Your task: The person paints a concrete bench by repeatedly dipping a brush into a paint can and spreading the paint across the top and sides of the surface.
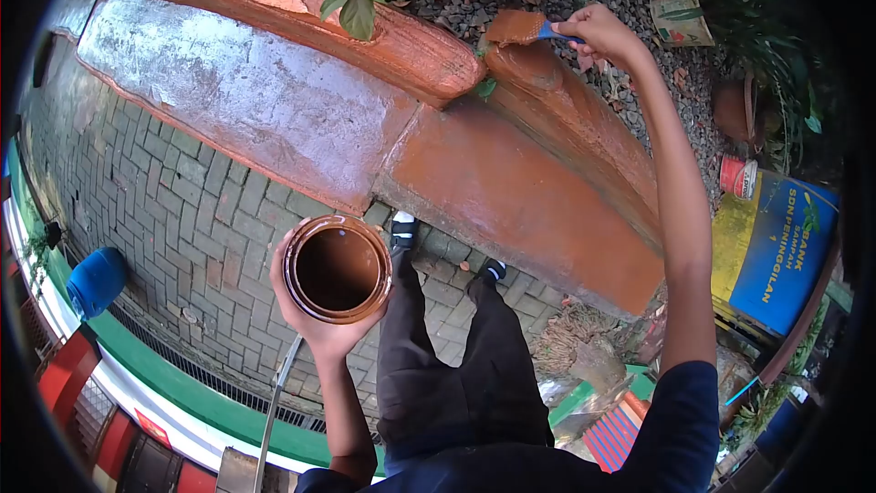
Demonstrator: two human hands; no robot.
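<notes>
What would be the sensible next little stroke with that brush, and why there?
Probably a short stroke along the top edge of the curb, toward the seam. The right hand holds the brush with its bristles loaded in orange-brown paint and resting at that edge. The section on the far side of the seam is patchy and part grey. The left hand keeps the paint can level.

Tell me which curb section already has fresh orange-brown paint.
The right curb section, below the paintbrush in the right hand; the left curb section is grey and worn.
</notes>
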